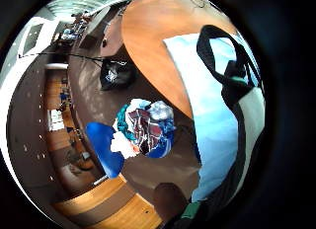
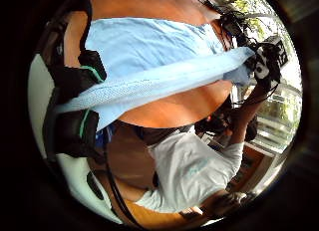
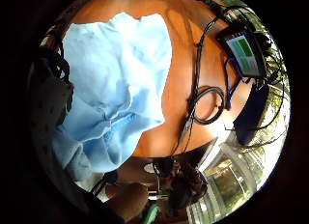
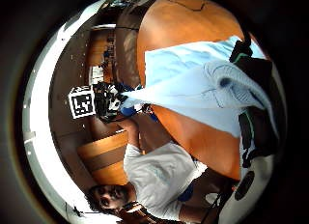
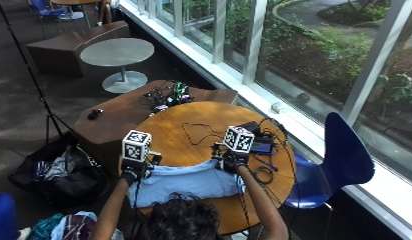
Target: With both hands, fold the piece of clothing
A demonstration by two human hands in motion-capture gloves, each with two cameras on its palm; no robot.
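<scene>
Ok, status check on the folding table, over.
Left hand and right hand each grip the far edge of the light blue garment, lifted off the round wooden table. Cables lie beside the right hand, off the cloth.

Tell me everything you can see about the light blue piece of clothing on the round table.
The light blue garment looks like thin, soft cloth with a stitched hem. It lies on the near side of the round wooden table. Its far edge is lifted and stretched between the hands: the left hand grips one end and the right hand grips the other. The rest lies spread on the wood, slightly wrinkled.
</scene>
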